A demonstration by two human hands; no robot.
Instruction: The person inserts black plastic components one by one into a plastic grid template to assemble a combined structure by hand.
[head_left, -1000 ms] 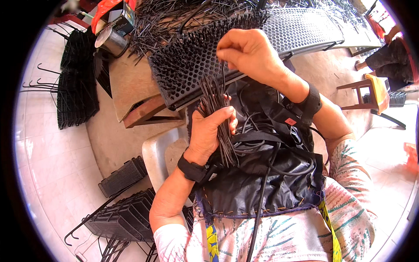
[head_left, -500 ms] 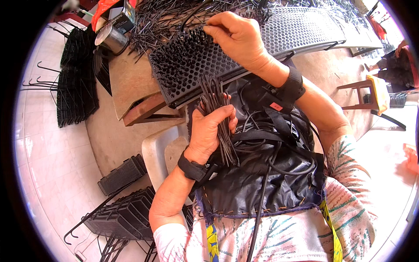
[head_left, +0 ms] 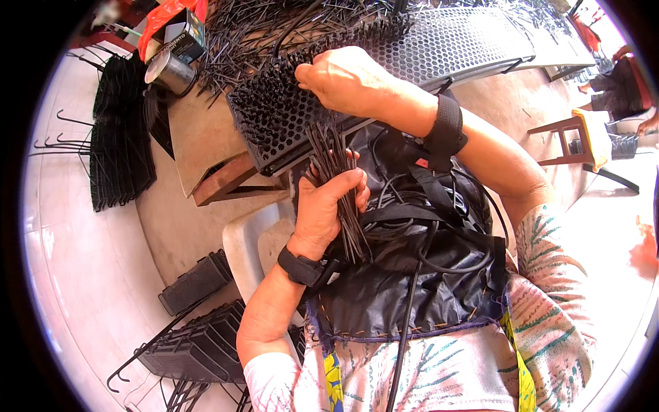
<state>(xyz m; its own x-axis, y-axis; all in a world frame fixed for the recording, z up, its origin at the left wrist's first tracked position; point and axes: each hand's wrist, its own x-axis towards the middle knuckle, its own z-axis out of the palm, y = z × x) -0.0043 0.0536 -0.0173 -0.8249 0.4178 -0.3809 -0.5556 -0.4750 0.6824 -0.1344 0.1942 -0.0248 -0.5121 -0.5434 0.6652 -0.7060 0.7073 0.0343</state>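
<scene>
My left hand (head_left: 328, 203) grips a bundle of thin black sticks (head_left: 338, 178), upright in front of my chest. Just above it, my right hand (head_left: 345, 80) rests on a black perforated panel (head_left: 274, 123) studded with short black pins, its fingertips pinched at the pins near the panel's middle; whether a stick is between them I cannot tell. The panel lies on a wooden bench (head_left: 199, 144) and runs on to the right as a bare grid (head_left: 467, 41). Both wrists wear black bands.
A heap of loose black sticks (head_left: 274, 27) covers the bench top behind the panel, beside a metal tin (head_left: 169, 71). Black wire hangers (head_left: 120, 137) lie on the floor at left. Stacked black trays (head_left: 185, 343) sit at lower left. A black bag (head_left: 412, 261) covers my lap. A stool (head_left: 583, 137) stands right.
My right hand moved left and slightly up along the pinned panel. My left hand has kept hold of the stick bundle in nearly the same place.
</scene>
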